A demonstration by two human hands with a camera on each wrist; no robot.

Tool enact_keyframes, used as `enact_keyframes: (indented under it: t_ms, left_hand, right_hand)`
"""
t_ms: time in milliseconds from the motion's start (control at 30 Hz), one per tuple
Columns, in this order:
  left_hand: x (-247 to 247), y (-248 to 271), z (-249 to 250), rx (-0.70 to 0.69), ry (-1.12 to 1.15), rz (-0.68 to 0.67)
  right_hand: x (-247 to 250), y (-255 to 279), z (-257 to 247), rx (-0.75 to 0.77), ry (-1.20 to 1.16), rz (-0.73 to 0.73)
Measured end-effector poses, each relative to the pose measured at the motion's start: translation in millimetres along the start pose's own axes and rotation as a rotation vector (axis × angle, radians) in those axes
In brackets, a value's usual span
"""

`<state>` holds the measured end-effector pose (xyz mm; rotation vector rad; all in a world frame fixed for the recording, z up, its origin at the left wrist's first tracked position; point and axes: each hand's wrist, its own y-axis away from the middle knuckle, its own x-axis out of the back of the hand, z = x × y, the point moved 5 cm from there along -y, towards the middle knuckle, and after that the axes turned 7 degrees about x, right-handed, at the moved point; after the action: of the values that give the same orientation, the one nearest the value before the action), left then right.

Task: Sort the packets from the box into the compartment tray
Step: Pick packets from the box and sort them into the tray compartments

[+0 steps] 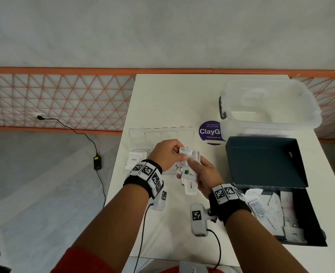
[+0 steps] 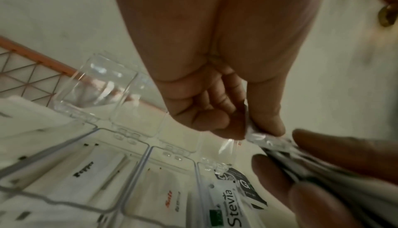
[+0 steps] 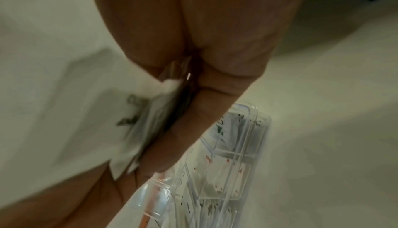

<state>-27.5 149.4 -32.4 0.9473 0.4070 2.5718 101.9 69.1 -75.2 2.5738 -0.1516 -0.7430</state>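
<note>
Above the clear compartment tray, my left hand pinches a clear packet with a white label at the top of a stack of packets. My right hand grips that stack. In the left wrist view the thumb and forefinger of the left hand pinch the shiny packet, and the tray compartments hold Pepper, Salt and Stevia packets. In the right wrist view the right hand clamps the stack above the tray.
A dark box with its lid up stands at the right and holds several loose packets. Behind it stands a clear plastic container. A purple sticker lies beside the tray. A Sugar packet fills the tray's left compartment. The table edge runs along the left.
</note>
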Motion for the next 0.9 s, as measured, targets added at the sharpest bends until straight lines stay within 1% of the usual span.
enact_keyframes:
  t_ms: [67, 300, 433, 633, 900]
  left_hand:
    - [3.8, 1.1, -1.5, 0.015, 0.060, 0.008]
    - [12.9, 2.9, -7.9, 0.058, 0.176, 0.146]
    - [4.8, 2.1, -9.3, 0.080, 0.227, 0.093]
    - [-3.5, -7.8, -9.1, 0.105, 0.203, 0.059]
    - [-20.7, -16.6, -15.0, 0.111, -0.019, 0.062]
  right_hand:
    - [4.7, 1.2, -0.4, 0.005, -0.009, 0.020]
    - [13.8, 5.1, -0.4, 0.003, -0.010, 0.041]
    - [20.8, 8.0, 1.2, -0.011, 0.002, 0.044]
    - [43.2, 12.4, 1.4, -0.014, -0.005, 0.105]
    - [54.8, 9.7, -0.7, -0.013, -0.019, 0.139]
